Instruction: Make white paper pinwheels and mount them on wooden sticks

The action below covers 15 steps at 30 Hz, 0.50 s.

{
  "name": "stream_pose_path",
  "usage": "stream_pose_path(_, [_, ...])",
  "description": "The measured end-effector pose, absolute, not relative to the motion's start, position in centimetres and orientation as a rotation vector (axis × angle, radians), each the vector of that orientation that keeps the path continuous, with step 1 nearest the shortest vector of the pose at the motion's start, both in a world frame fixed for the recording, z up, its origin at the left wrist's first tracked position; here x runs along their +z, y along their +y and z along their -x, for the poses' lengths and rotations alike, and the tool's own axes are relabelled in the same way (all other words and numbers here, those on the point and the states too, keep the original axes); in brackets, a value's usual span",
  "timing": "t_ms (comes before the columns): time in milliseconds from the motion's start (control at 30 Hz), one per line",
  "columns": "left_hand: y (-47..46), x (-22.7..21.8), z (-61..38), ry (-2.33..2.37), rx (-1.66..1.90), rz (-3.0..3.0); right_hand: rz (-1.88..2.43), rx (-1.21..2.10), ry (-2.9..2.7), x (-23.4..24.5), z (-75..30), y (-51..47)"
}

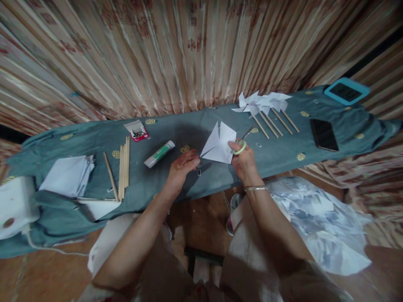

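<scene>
A white square of paper point(224, 144), with slits cut in from its corners, hangs over the middle of the cloth-covered table. My right hand point(245, 163) pinches its right edge and also keeps hold of scissors point(241, 147) with pale green handles, their blades pointing away to the upper right. My left hand point(184, 167) is beside the paper's left corner, fingers loosely stretched and apart, with nothing seen in it. Left of that hand lies a glue stick point(159, 154) with a green label. Several white paper pinwheels point(264, 102) on wooden sticks lie beyond my right hand.
Wooden sticks point(124, 167), a paper stack point(67, 176) and an opened red-and-white packet of small metal pieces point(137, 131) lie leftward. A white box point(17, 207) with a cable stands far left. A phone point(324, 134) and blue-framed clock point(347, 91) sit right; a bag of paper point(317, 222) is below.
</scene>
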<state>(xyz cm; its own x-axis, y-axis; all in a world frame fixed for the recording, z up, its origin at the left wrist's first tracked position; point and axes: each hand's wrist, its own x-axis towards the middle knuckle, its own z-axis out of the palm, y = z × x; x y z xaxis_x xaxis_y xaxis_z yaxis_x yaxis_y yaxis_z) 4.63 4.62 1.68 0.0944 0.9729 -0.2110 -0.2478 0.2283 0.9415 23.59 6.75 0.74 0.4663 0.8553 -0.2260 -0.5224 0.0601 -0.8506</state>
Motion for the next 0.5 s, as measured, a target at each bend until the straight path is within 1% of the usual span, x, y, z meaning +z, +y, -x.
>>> stream_pose_path(167, [3.9,1.1,-6.9,0.973,1.05,-0.826,1.011,1.198,-0.37,0.8,-21.0,6.6])
stream_pose_path(333, [4.6,1.3,-6.9,0.993,1.215,-0.64,1.002,1.256,-0.438,0.8,-18.9,6.8])
stream_pose_path(500, [6.2,2.0,-5.1,1.015,1.337,-0.559,1.09,1.262,-0.525,1.2,-17.8,6.7])
